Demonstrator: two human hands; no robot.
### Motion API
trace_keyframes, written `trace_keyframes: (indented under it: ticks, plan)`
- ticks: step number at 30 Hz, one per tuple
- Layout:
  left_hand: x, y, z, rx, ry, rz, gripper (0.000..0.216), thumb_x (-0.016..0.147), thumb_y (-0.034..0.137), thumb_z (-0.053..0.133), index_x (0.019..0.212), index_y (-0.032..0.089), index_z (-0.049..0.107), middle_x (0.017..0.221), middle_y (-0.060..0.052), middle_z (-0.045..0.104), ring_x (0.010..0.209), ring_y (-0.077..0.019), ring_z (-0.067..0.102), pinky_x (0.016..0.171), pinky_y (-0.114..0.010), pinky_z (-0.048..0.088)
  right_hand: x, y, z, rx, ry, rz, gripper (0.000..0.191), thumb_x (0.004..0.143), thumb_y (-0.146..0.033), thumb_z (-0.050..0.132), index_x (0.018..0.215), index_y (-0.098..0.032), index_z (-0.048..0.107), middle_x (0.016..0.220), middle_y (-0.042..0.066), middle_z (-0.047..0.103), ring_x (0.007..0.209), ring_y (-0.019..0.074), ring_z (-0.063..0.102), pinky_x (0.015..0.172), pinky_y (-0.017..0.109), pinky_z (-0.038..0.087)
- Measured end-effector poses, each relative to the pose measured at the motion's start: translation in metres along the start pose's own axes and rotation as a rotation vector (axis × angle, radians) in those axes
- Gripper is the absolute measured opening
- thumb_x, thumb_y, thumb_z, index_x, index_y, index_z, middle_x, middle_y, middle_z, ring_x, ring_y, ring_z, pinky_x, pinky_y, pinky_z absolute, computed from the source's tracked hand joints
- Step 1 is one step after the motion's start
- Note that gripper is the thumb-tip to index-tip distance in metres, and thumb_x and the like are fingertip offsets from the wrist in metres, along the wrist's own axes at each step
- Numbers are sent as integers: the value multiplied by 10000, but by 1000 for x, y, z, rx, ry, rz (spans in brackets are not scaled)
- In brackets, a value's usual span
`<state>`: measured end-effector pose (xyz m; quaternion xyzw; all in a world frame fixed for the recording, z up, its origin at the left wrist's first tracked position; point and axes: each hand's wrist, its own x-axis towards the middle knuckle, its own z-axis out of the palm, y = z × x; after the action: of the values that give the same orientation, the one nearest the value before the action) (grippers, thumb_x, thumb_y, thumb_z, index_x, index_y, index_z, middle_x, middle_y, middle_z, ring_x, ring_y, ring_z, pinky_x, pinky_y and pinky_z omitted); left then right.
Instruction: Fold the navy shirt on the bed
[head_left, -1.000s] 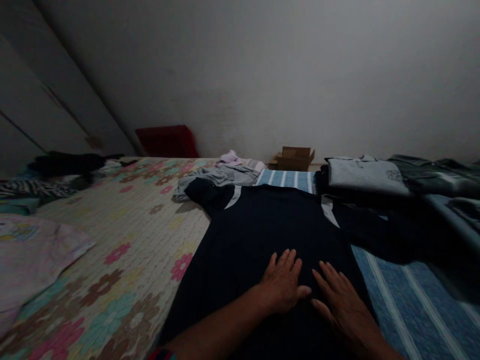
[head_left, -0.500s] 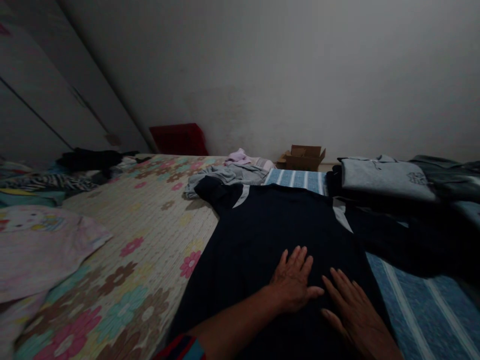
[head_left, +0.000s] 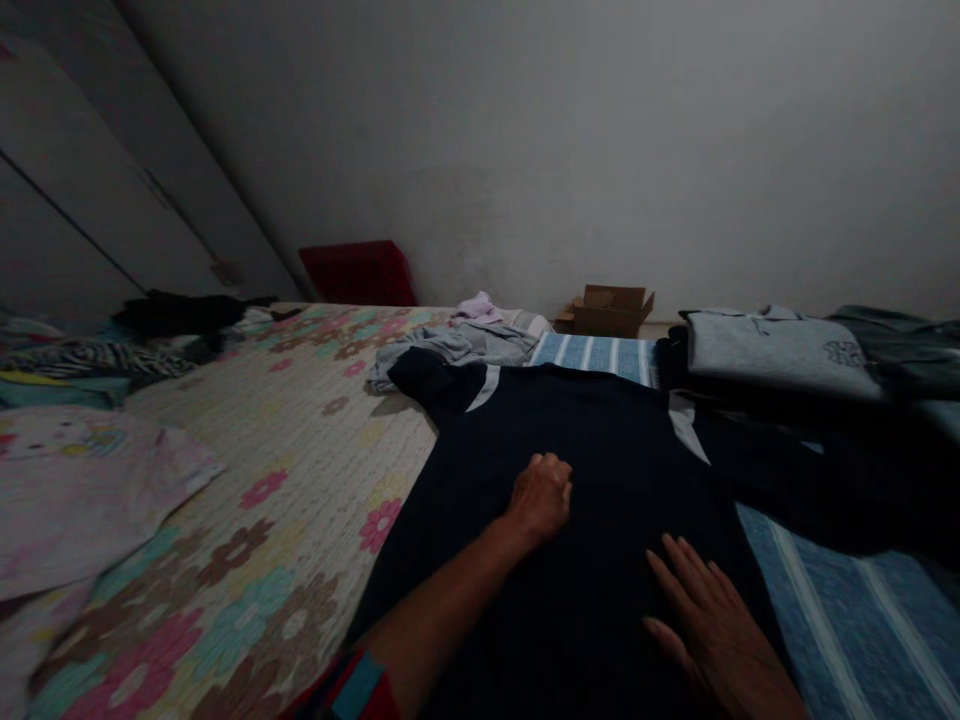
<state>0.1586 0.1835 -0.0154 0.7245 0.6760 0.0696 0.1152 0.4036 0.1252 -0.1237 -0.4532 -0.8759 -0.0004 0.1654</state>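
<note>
Lying flat at the lower right of the frame, the right hand (head_left: 705,630) rests released, fingers spread, on the dark shirt (head_left: 600,440), which is spread over the bed (head_left: 300,470) at centre frame. Farther up, the left hand (head_left: 541,492), forearm extended, sits clenched on the shirt's middle; whether it pinches cloth cannot be told. Folded garments (head_left: 780,345) lie beyond, at upper right.
</note>
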Motion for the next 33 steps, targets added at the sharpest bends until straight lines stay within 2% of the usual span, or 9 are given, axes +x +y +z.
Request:
trace_keyframes:
  ticks: [3, 5, 10, 16, 23, 26, 28, 33]
  plan:
    - [23, -28, -15, -12, 35, -148, 192, 830, 173, 490, 951, 184, 640, 992, -56, 664, 929, -182, 605, 799, -277, 452, 1, 0, -1, 7, 3, -6, 585, 859, -567, 420, 1312, -203, 494, 1415, 125, 392, 1292, 315, 356, 996, 519, 370]
    - [36, -44, -18, -32, 47, -210, 168, 827, 177, 508, 922, 189, 646, 942, -34, 683, 885, -161, 623, 761, -249, 456, 2, -1, -2, 10, -1, -4, 584, 857, -568, 422, 1309, -205, 497, 1411, 124, 398, 1289, 316, 361, 993, 523, 373]
    - [56, -63, -12, -69, 54, -226, 148, 808, 181, 552, 898, 191, 670, 921, -14, 701, 871, -137, 634, 742, -210, 448, 3, -4, -6, 39, -31, 35, 569, 858, -561, 427, 1320, -233, 483, 1427, 87, 382, 1311, 302, 326, 1021, 514, 346]
    - [71, -64, -6, -40, 3, -189, 158, 780, 170, 581, 875, 218, 697, 951, 2, 708, 933, -148, 627, 788, -211, 444, 2, -5, -9, 35, -39, 44, 565, 855, -551, 436, 1317, -230, 487, 1424, 87, 387, 1312, 295, 325, 1024, 502, 346]
    - [80, -53, -12, 97, -95, -209, 154, 812, 174, 550, 838, 224, 693, 956, -25, 698, 959, -176, 624, 790, -249, 461, 3, -6, -13, 25, -21, 31, 558, 855, -533, 448, 1324, -232, 477, 1429, 86, 378, 1315, 294, 321, 1020, 500, 351]
    - [85, -47, -14, 161, -143, -199, 136, 858, 241, 548, 902, 169, 655, 995, -58, 666, 960, -189, 611, 830, -347, 475, 4, -6, -14, 31, -26, 34, 555, 856, -528, 449, 1323, -229, 478, 1427, 90, 381, 1313, 295, 323, 1020, 501, 351]
    - [88, -46, -13, 193, -169, -192, 198, 874, 305, 546, 963, 145, 622, 1027, -66, 639, 958, -191, 600, 844, -401, 478, 4, -7, -15, 41, -30, 44, 555, 856, -524, 453, 1326, -229, 475, 1433, 86, 372, 1315, 293, 320, 1026, 500, 344]
    - [93, -48, -15, 223, -194, -159, 250, 878, 345, 540, 1019, 146, 593, 1051, -65, 612, 947, -190, 592, 835, -407, 481, 3, -7, -15, 45, -31, 43, 546, 858, -514, 454, 1320, -225, 481, 1431, 86, 374, 1317, 297, 315, 1027, 507, 340]
